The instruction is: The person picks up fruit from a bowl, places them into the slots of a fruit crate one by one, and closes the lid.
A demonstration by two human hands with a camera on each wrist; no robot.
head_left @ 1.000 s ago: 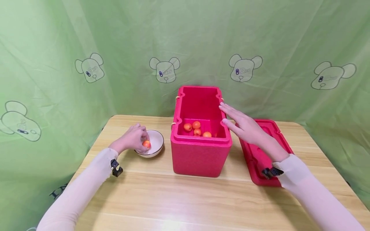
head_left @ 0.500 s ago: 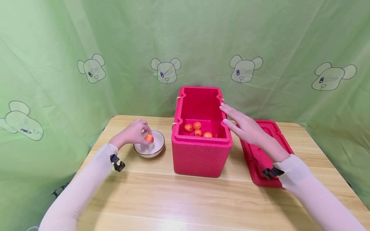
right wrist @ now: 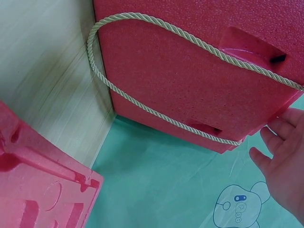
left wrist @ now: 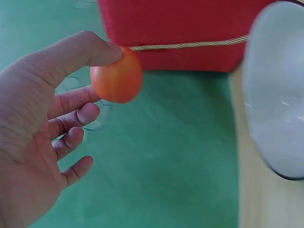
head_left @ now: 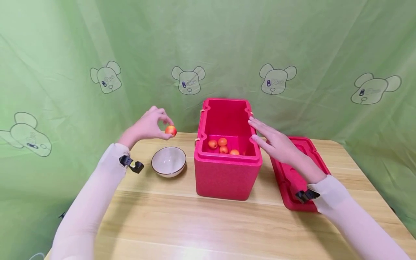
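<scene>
My left hand (head_left: 147, 125) pinches a small round orange-red fruit (head_left: 170, 130) between thumb and fingertips, in the air above and behind the white bowl (head_left: 169, 160). In the left wrist view the fruit (left wrist: 117, 76) sits under the thumb tip, and the lower fingers are loosely bent behind it. The bowl has a dark rim and nothing in it. Fingertips of my right hand (head_left: 276, 142) rest at the right rim of the red foam box (head_left: 227, 180), fingers fairly straight. Several orange fruits (head_left: 222, 149) lie on the floor inside the uncovered box.
A red lid (head_left: 312, 159) lies on the wooden table (head_left: 156, 224) right of the box, partly under my right forearm. Twisted rope (right wrist: 142, 105) loops along the box's side. A green curtain (head_left: 227, 43) with bear heads hangs behind the table.
My left hand has lifted the fruit up out of the bowl and slightly to the right, leaving the bowl in full view. The right hand stays at the box rim.
</scene>
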